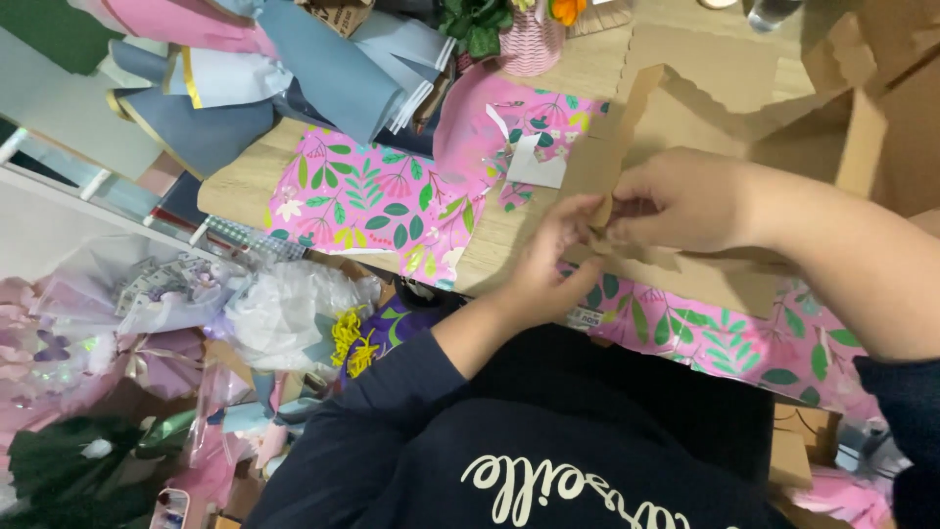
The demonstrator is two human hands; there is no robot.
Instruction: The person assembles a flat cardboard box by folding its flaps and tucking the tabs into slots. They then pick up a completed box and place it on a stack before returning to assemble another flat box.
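Note:
A brown kraft-paper box piece (685, 108) with scalloped edges lies on the wooden table in front of me. My left hand (548, 260) pinches a folded corner of it between thumb and fingers. My right hand (681, 201) grips the same corner from the right, the fingers closed over the fold. Both hands touch each other at that corner. Pink wrapping paper (377, 201) with green leaf print lies under the box piece and to its left, and another stretch of this pink leaf-print paper (783, 343) shows near my right forearm.
Rolled blue and pink paper sheets (323, 69) lie at the back left of the wooden table (240, 181). A pink vase with green leaves (529, 34) stands at the back. Plastic-wrapped bouquets and white tissue (284, 313) fill the floor at left.

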